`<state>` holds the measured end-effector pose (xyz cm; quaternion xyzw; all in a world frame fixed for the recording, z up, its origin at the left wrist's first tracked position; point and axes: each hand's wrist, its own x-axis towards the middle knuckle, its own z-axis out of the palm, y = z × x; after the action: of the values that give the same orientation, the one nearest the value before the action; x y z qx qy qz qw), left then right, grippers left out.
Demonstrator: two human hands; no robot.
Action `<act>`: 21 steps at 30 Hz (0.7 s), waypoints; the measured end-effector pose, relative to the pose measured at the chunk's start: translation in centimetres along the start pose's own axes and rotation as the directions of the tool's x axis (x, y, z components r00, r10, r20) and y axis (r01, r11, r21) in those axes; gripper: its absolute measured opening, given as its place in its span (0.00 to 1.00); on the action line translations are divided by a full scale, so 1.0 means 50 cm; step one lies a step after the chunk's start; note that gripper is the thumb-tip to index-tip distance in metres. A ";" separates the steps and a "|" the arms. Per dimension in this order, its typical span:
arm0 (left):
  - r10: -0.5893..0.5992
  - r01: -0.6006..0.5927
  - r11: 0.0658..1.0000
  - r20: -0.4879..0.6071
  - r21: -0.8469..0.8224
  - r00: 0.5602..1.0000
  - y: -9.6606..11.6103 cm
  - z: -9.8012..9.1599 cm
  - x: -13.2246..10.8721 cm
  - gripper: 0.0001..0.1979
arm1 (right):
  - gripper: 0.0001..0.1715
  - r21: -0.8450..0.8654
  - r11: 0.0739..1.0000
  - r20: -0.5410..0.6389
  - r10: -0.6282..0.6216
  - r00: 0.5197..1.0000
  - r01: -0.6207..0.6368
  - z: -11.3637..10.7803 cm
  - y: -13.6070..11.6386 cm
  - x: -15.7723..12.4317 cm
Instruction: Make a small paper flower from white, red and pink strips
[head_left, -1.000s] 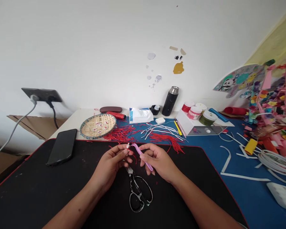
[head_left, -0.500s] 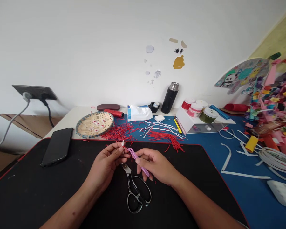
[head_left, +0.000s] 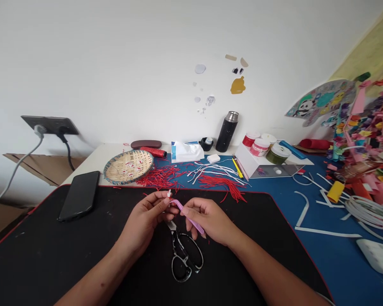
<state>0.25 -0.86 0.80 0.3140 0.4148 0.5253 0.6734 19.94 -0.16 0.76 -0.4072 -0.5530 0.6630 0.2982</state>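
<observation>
Between the thumb and forefinger of my left hand (head_left: 151,214) is a small white piece (head_left: 169,193), with a bit of red cord by it. My right hand (head_left: 207,219) is closed around pink bent-tip tweezers (head_left: 191,217), whose tips reach the left fingertips. Whether the tips grip the cord is too small to tell. Below both hands, black-handled scissors (head_left: 182,259) lie on the black mat (head_left: 242,272), their blades partly hidden by my left fingers.
Behind the mat are a woven basket (head_left: 110,170) with small red-and-white pieces, cut red cords (head_left: 223,182), white cords (head_left: 201,170), a yellow craft knife (head_left: 238,168) and a black flask (head_left: 227,131). A phone (head_left: 79,195) lies left; paper strips (head_left: 325,232) lie right.
The pink tweezers have turned slightly and their two arms now look pressed together, where a gap showed before. Both hands have shifted slightly to the right in view.
</observation>
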 end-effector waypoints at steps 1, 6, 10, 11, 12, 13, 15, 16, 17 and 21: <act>-0.001 0.001 1.000 -0.003 0.013 1.000 0.000 0.000 0.000 0.15 | 0.24 -0.001 1.000 -0.013 -0.005 1.000 0.005 0.000 -0.001 0.000; 0.001 -0.001 0.998 0.002 0.063 1.000 -0.002 -0.003 0.001 0.14 | 0.21 -0.032 0.998 -0.088 -0.060 0.994 0.058 0.003 -0.003 0.000; 0.013 -0.015 0.996 0.026 0.083 1.000 -0.004 -0.005 0.003 0.15 | 0.20 -0.091 0.991 -0.129 -0.106 0.986 0.095 0.003 0.002 -0.001; 0.015 -0.018 0.996 0.029 0.085 0.999 -0.004 -0.005 0.003 0.16 | 0.19 -0.112 0.988 -0.139 -0.126 0.982 0.110 0.003 0.003 -0.001; 0.016 -0.019 0.996 0.029 0.084 0.999 -0.005 -0.006 0.003 0.16 | 0.18 -0.135 0.983 -0.148 -0.144 0.978 0.124 0.003 0.004 -0.001; 0.017 -0.019 0.997 0.027 0.080 0.999 -0.006 -0.006 0.003 0.17 | 0.17 -0.166 0.977 -0.158 -0.161 0.974 0.135 0.003 0.005 -0.001; 0.021 -0.022 0.997 0.020 0.075 1.000 -0.006 -0.006 0.003 0.20 | 0.15 -0.248 0.958 -0.179 -0.194 0.965 0.147 0.003 0.006 -0.002; 0.023 -0.024 0.997 0.018 0.074 1.000 -0.007 -0.006 0.003 0.20 | 0.14 -0.296 0.943 -0.187 -0.215 0.958 0.154 0.004 0.006 -0.003; 0.025 -0.026 0.997 0.016 0.073 1.000 -0.007 -0.006 0.003 0.21 | 0.12 -0.344 0.925 -0.191 -0.240 0.952 0.164 0.004 0.006 -0.003; 0.027 -0.028 0.997 0.019 0.065 0.999 -0.005 -0.004 0.002 0.20 | 0.11 -0.481 0.851 -0.178 -0.331 0.927 0.211 0.003 0.007 -0.004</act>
<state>0.20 -0.81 0.48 0.3464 0.4214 0.5178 0.6590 19.92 -0.47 0.47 -0.4642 -0.7014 0.4086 0.3544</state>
